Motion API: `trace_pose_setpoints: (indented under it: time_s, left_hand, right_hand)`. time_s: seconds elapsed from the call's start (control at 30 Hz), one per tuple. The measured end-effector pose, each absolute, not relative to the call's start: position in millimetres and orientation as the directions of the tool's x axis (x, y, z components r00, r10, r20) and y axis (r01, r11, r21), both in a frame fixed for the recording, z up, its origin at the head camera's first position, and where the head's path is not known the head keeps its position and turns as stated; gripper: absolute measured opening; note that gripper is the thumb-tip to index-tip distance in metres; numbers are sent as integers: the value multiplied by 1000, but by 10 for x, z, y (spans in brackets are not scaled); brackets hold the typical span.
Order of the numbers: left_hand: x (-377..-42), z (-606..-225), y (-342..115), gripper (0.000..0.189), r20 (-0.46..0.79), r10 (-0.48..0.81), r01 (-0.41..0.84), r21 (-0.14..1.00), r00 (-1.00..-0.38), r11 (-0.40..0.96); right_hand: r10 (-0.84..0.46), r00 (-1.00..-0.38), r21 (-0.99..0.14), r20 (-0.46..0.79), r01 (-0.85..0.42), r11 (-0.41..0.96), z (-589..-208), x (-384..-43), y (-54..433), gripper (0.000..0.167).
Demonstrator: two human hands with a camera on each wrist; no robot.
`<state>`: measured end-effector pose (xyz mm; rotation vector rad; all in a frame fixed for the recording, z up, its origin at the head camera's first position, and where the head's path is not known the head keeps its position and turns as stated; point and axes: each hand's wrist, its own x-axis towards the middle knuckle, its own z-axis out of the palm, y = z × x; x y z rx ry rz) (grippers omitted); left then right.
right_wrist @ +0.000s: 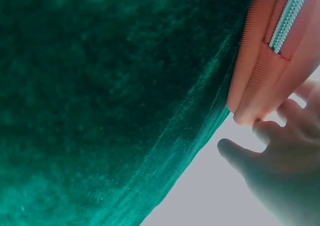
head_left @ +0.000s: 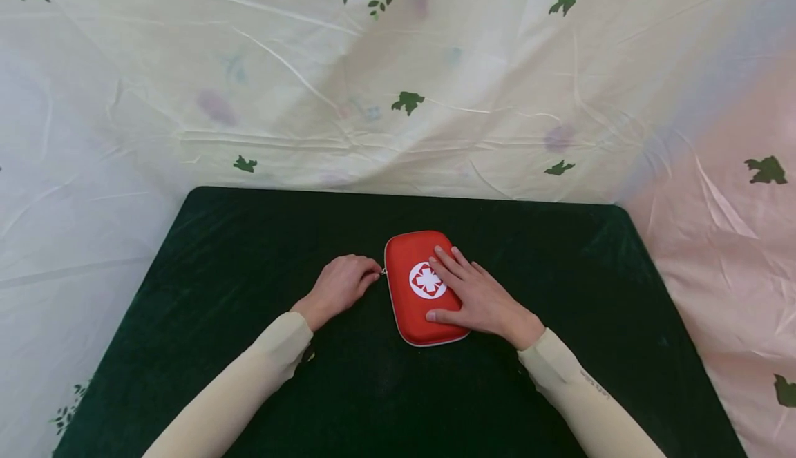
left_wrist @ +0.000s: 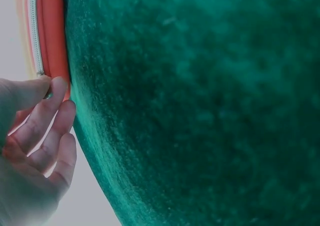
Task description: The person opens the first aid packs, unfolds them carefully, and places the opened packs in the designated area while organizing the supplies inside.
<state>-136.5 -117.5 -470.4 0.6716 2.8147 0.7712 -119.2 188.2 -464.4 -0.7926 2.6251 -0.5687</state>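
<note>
A red zippered first-aid case with a white cross emblem lies flat on the dark green cloth. At its left edge, my left hand pinches the small zipper pull between thumb and forefinger. The left wrist view shows the zipper teeth running up from those fingertips, the other fingers loosely bent. My right hand rests on the right part of the case top, fingers spread, covering a bit of the emblem. In the right wrist view one end of the zipper shows on the case's side.
A dark green velvety cloth covers the table, whose rounded far corners show. Behind and on both sides hang pale curtains with green leaf prints, close to the table's far edge.
</note>
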Motion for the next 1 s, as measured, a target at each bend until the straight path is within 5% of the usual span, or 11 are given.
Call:
trace_pose_setpoints:
  time_s: [1.0]
  left_hand:
    - [-1178,-4660,-1141,16,-25,513,431,508,-858,746]
  right_hand:
    - [-555,-803,-532,-215,-380,756,-4674,-1164,1859,102]
